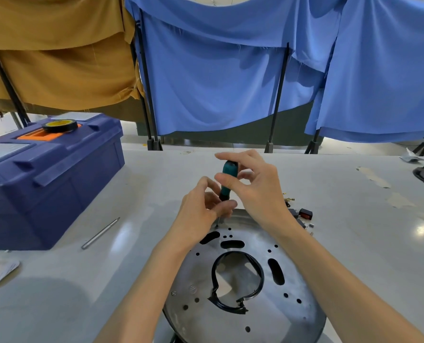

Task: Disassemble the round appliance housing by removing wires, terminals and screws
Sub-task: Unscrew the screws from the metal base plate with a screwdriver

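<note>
Steel housing [292,305] lies flat on the table [107,280] before me. My left hand [201,209] pinches the teal screwdriver [227,179] low on its handle; my right hand [258,189] curls round its top, tip seemingly on the housing's far edge.

Bright overhead light, glare on table [421,230], wide-angle edge distortion.
</note>
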Demonstrator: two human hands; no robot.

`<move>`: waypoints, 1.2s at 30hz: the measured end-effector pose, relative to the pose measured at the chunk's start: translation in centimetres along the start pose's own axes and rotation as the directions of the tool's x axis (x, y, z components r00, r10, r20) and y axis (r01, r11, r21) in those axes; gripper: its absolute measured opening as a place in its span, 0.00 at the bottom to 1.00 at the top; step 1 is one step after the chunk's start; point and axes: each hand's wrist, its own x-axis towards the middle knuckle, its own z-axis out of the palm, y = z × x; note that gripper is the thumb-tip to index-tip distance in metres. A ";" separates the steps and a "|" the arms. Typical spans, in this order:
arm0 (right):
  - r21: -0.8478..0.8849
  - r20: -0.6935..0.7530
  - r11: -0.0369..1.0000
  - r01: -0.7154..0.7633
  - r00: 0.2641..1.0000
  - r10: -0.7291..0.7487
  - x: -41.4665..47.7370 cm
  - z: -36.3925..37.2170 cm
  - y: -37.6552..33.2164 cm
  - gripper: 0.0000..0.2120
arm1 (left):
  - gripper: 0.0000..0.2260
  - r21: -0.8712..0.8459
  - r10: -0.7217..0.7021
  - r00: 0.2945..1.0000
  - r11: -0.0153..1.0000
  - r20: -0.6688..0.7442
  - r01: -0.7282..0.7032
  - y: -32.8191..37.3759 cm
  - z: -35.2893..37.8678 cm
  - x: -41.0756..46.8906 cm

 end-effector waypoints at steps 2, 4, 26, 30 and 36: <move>0.096 -0.018 0.995 -0.020 1.000 0.022 0.1 -0.3 0.0 0.20 | 0.06 -0.019 0.010 0.999 1.000 0.052 -0.009 0.0 -0.1 -0.1; 0.136 0.004 0.990 -0.030 1.000 0.030 0.0 -0.4 0.0 0.20 | 0.08 -0.020 0.008 0.998 1.000 0.063 -0.007 -0.1 0.0 -0.2; 0.117 0.062 0.993 -0.032 0.998 0.025 0.0 -0.1 -0.1 0.17 | 0.04 0.029 0.038 0.999 0.999 0.008 -0.039 0.0 -0.1 -0.2; -0.006 0.041 1.000 -0.019 0.999 0.019 0.0 0.3 -0.2 0.16 | 0.12 0.076 0.029 0.998 0.997 -0.063 -0.024 0.1 0.1 -0.1; 0.136 0.059 0.990 -0.040 0.998 0.033 -0.1 -0.1 -0.4 0.18 | 0.06 0.061 0.045 0.999 0.997 -0.031 -0.043 0.1 0.2 0.1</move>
